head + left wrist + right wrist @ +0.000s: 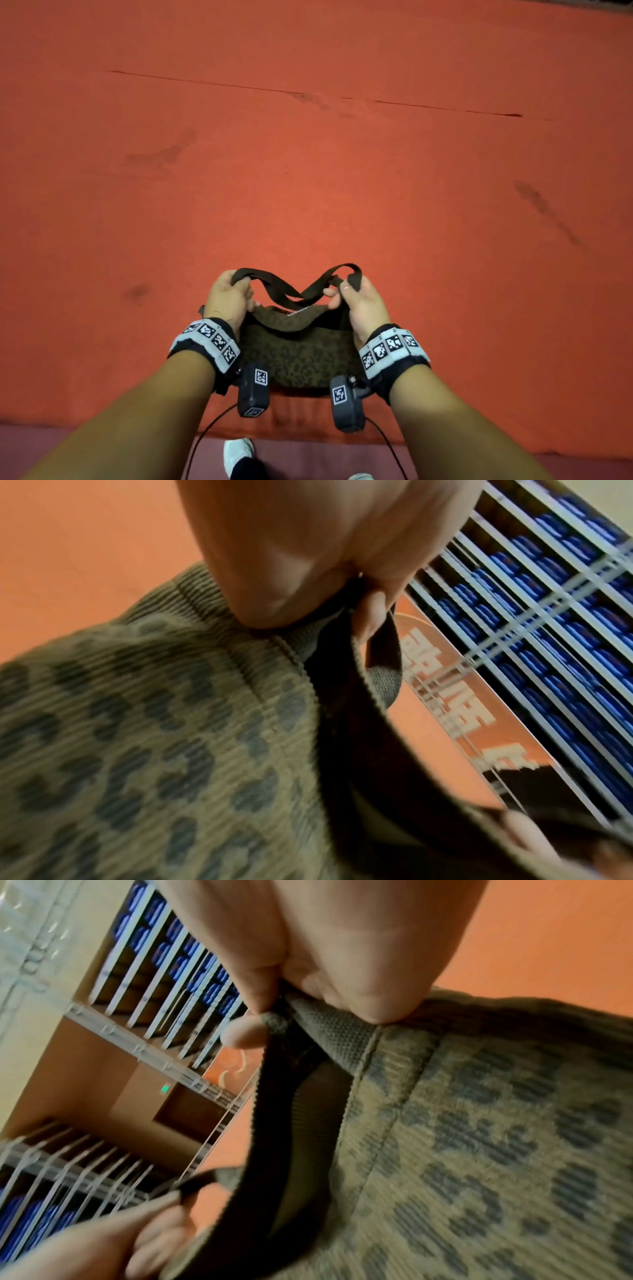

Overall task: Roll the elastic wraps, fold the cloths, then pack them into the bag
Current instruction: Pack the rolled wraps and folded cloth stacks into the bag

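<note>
1. Orange-red cloth covers the surface [308, 154], reaching almost edge to edge in the head view; a thin dark crease [308, 94] runs across its far part, and several darker smudges [161, 154] mark it.
2. At the near edge of the surface sits the bag [298, 356], olive-brown with a dark spotted pattern, between the two wrists.
3. Its dark webbing straps [294, 287] rise from either end and cross above the bag's mouth.
4. The left hand [227, 298] grasps the strap at the bag's left end, fingers curled round it; the left wrist view shows the thumb pressed where strap meets ribbed fabric.
5. The right hand [363, 305] grasps the strap at the right end in the same way, thumb and fingers pinching the webbing.
6. Both wrists wear bands [209, 342] with black-and-white markers and small black cameras with trailing cables.
7. Below the surface's edge lies a dull maroon floor [102, 442], with a white shoe [238, 454] on it.
8. Wrist views show a room with white-railed racks [548, 615] holding blue items, and an orange sign [455, 696] with pale lettering, blurred.
</note>
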A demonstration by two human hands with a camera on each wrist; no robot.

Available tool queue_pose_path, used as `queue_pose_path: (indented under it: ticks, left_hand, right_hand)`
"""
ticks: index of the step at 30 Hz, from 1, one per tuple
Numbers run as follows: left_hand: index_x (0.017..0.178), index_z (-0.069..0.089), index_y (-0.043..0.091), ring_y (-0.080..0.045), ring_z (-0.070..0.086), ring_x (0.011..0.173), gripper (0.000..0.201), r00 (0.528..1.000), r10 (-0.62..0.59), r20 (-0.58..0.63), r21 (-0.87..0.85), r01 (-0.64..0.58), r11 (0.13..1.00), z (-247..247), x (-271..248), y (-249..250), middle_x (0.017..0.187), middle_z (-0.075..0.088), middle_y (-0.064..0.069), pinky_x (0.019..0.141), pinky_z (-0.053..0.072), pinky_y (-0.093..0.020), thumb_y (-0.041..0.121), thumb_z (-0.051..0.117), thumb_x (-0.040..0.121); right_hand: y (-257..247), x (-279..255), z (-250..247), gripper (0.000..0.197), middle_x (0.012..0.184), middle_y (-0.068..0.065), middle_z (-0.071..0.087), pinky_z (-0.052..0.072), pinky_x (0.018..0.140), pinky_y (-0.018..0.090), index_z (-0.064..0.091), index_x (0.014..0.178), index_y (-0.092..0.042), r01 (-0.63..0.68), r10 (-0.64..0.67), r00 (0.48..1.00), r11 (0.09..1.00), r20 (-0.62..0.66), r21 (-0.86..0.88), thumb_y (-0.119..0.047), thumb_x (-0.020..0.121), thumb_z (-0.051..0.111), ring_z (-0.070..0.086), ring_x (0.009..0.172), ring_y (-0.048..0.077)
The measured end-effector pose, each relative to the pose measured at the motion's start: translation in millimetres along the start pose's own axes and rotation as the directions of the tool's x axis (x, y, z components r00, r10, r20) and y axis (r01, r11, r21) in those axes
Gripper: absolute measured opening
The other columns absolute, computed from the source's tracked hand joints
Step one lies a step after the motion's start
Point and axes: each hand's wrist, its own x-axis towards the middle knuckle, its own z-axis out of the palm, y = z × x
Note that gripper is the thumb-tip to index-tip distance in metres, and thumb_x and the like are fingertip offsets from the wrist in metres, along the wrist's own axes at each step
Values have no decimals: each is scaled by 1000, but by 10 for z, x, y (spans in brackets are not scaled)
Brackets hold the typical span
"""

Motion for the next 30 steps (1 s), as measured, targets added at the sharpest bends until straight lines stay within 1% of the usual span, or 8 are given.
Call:
queue_pose_path:
  ticks: [3, 6, 9, 13, 16, 21, 26, 30]
  left_hand:
    - [97, 55, 17, -12, 29, 41, 18, 995, -86, -55, -115, 79, 990, -8, 15, -25, 58, 38, 3, 55, 44, -30, 12, 41, 107]
    - [100, 56, 17, -12, 29, 41, 17, 996, -80, -45, -79, 77, 994, 56, 47, -17, 59, 39, 2, 55, 42, -30, 12, 41, 106]
    - [102, 58, 12, -16, 36, 43, 13, 996, -76, -45, 58, 78, 995, 65, 149, -17, 59, 43, 0, 56, 43, -33, 15, 45, 103]
    - [95, 63, 17, -22, 43, 50, 15, 999, -32, -11, 242, 34, 970, 72, 194, 110, 59, 49, -1, 61, 41, -38, 23, 49, 97]
    - [91, 63, 16, -21, 41, 48, 15, 1000, 28, 4, 220, -28, 975, 165, 156, 411, 58, 47, 0, 61, 40, -37, 21, 51, 97]
    - [86, 63, 18, -20, 38, 44, 15, 994, 84, 65, 223, -96, 970, 380, 92, 760, 54, 44, 1, 57, 39, -33, 20, 50, 94]
    - [79, 67, 27, -21, 42, 49, 16, 983, 159, 95, 246, -178, 953, 795, -12, 1032, 53, 48, 3, 60, 40, -38, 26, 52, 83]
    - [78, 67, 27, -22, 40, 49, 16, 970, 214, 115, 229, -236, 944, 1229, -113, 1235, 54, 48, 1, 61, 39, -40, 28, 51, 79]
  right_hand:
    - [-25, 34, -130, 24, 55, 6, 56, 55, 77, 45, 52, 84, -8, -24, 26, 997, 999, -78, 33, -15, 105, 44, 64, 70, 34]
    - [-22, 16, -206, 27, 54, 5, 43, 47, 57, 34, 46, 82, -13, -101, 101, 988, 995, -113, 9, -24, 106, 41, 49, 61, 27]
    - [-40, -6, -247, 34, 52, 4, 50, 49, 64, 33, 56, 81, -12, -122, 102, 988, 974, -113, -189, -31, 105, 41, 57, 60, 26]
    - [-256, 3, -223, 31, 48, 7, 49, 49, 61, 34, 60, 83, -10, -80, 63, 993, 978, -96, -193, -28, 104, 45, 58, 57, 27]
    - [-529, 25, -191, 29, 52, 14, 51, 41, 50, 28, 59, 83, -8, -20, -2, 992, 986, -129, -164, -24, 103, 45, 49, 41, 20]
    - [-814, 54, -307, 27, 50, 10, 45, 37, 43, 23, 56, 83, -7, -32, 11, 986, 992, -163, -121, -20, 103, 44, 45, 38, 19]
    - [-1021, 90, -678, 28, 46, 6, 45, 38, 52, 28, 57, 81, -10, -7, 9, 980, 1000, -199, 13, -22, 103, 45, 45, 43, 21]
    - [-1211, 64, -1057, 27, 53, 8, 44, 41, 50, 28, 59, 80, -9, 52, -32, 970, 996, -240, 75, -20, 102, 46, 46, 44, 20]
